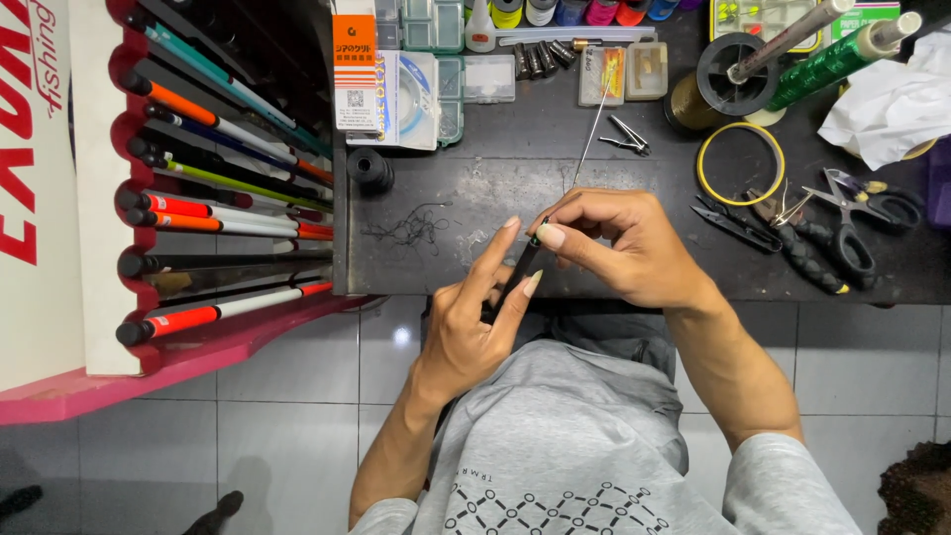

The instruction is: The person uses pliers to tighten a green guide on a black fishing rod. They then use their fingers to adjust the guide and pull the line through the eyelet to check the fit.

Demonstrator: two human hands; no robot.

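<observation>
My left hand (474, 322) grips a thin black rod section (519, 269) that slants up toward the table edge. My right hand (619, 243) pinches the rod's upper end between thumb and fingers. A very thin pale tip (590, 139) runs on from there, up across the dark worktable (515, 188). Both hands meet just over the table's near edge, above my lap in a grey shirt.
A pink rack (198, 347) of black, orange and white rods stands at the left. A tangle of dark thread (411, 228) lies by my hands. Scissors (857, 213), pliers, a yellow ring (741, 163), thread spools, small boxes and a white cloth crowd the right and back.
</observation>
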